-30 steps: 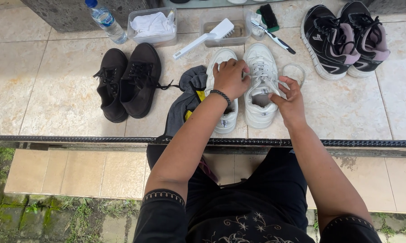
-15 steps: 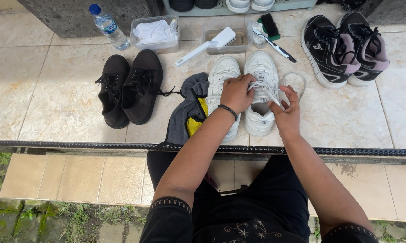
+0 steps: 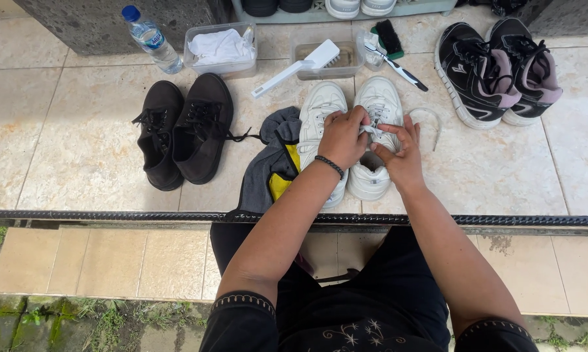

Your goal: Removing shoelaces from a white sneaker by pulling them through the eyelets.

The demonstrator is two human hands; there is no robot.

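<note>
Both hands meet over the right white sneaker: left hand and right hand pinch its white lace between them.

Beige tile floor, glossy, dark grout lines. On it, left to right: water bottle lying tilted; clear tub with white cloth; black shoes side by side; grey-yellow cloth; white sneakers in the middle; second tub with white brush across it; small brushes; black-pink trainers far right. Metal strip edges the step.
</note>
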